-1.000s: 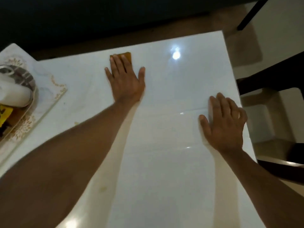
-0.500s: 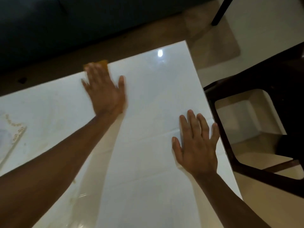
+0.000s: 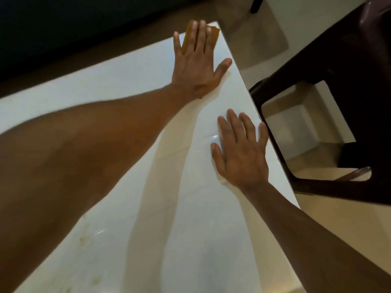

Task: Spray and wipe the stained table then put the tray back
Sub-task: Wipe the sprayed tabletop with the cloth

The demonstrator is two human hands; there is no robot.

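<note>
One white glossy table (image 3: pixel 118 85) fills most of the view, with faint yellowish stains (image 3: pixel 84 235) near its lower left part and a dark chair (image 3: pixel 359 85) standing just beside its right edge. Both hands lie flat on the top with fingers straight and slightly spread: the left hand (image 3: pixel 197 66) presses a yellow-brown cloth (image 3: pixel 212 34) at the table's far right corner, while the right hand (image 3: pixel 241 153) rests palm down nearer, close to the right edge, holding nothing.

Head camera looks steeply down, close over the table (image 3: pixel 131 85).
</note>
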